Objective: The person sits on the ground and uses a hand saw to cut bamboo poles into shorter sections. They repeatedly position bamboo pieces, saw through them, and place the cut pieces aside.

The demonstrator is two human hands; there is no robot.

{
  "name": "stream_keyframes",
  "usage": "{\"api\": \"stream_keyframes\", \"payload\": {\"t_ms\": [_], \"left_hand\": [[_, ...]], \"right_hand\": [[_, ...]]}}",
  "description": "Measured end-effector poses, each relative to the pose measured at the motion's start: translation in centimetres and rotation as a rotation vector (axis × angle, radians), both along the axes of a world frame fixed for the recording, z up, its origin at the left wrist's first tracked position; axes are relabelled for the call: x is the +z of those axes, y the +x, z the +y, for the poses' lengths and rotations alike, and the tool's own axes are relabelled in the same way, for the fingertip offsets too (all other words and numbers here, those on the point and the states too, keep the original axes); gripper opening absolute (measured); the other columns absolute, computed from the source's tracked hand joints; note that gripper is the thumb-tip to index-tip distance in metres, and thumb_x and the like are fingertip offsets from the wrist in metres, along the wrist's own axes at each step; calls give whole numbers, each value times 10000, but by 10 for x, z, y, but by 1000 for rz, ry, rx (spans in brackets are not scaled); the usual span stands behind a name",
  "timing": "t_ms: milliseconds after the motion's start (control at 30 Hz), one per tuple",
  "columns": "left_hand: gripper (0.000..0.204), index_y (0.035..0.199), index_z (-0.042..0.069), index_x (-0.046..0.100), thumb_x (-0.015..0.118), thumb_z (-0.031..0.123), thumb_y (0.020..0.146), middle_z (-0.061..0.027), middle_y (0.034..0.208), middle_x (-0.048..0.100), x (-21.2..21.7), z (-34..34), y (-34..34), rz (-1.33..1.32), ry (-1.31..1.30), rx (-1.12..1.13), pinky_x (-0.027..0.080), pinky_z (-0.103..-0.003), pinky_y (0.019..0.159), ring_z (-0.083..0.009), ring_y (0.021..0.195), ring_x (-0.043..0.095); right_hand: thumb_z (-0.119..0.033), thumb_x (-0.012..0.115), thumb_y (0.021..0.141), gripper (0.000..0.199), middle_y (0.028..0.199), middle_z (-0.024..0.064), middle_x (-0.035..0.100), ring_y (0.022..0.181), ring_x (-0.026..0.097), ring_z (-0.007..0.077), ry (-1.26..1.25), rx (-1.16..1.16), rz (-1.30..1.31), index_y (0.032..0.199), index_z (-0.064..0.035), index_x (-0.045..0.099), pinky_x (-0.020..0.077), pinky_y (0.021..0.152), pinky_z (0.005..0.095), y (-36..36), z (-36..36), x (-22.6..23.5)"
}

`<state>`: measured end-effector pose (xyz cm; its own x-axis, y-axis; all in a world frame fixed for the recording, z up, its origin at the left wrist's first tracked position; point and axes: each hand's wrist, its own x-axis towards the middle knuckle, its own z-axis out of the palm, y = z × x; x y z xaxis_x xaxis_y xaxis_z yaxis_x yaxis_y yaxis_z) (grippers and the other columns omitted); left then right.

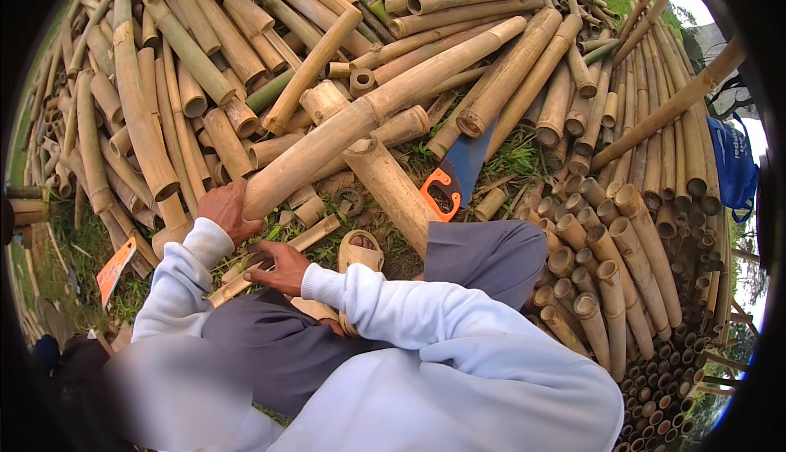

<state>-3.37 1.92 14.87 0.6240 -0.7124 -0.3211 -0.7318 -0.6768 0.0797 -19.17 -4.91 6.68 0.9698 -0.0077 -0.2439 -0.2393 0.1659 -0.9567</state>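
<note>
A long tan bamboo pole (327,133) slants from my left hand up to the far right, lying across a thicker bamboo piece (393,186). My left hand (229,213) is closed on the pole's near end, its fingers partly hidden behind it. Just below and to the right, my right hand (282,268) is held apart from the pole, thumb and forefinger spread with nothing visible between them. Under it lie split bamboo strips (229,290). A handsaw with an orange handle (442,194) and a dark blue blade leans by the thick bamboo, right of centre.
Heaped bamboo poles (221,75) fill the far side. Cut bamboo lengths (606,280) are stacked on the right, beside a blue bag (731,165). A flat orange and white piece (116,270) lies on the grass at left. A sandalled foot (360,255) is near my right hand.
</note>
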Motion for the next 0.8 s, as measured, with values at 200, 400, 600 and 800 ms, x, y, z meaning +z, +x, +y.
{"api": "stream_keyframes", "payload": {"t_ms": [200,400,600,800], "left_hand": [[786,1330,53,526,851,326,668,-124,1181,630,-62,148,-16,-254,-73,49,456,-413,1002,-309,1138,601],[755,1394,87,514,807,241,715,-112,1295,614,-73,219,-6,-407,-110,120,367,-449,1112,-287,1224,570],[810,1457,172,476,819,164,723,-37,1434,566,-89,288,4,-290,150,385,279,-463,1208,-261,1375,479],[814,1591,254,321,675,105,873,-24,1611,416,-132,340,7,-538,365,748,269,-507,1225,-279,1477,384]], "right_hand": [[-64,651,995,219,943,90,752,851,692,119,-242,-434,-202,1188,35,685,555,781,274,-50,-155,28],[-52,625,1028,296,998,115,745,900,693,149,-589,-525,-317,1300,63,604,557,831,280,-32,-234,50],[-28,611,1015,293,956,89,739,892,700,141,-623,-493,-409,1304,22,615,556,843,288,-17,-246,67],[-76,643,1015,264,975,92,741,924,679,134,-660,-163,-276,1262,17,653,541,849,286,-14,-196,34]]}}
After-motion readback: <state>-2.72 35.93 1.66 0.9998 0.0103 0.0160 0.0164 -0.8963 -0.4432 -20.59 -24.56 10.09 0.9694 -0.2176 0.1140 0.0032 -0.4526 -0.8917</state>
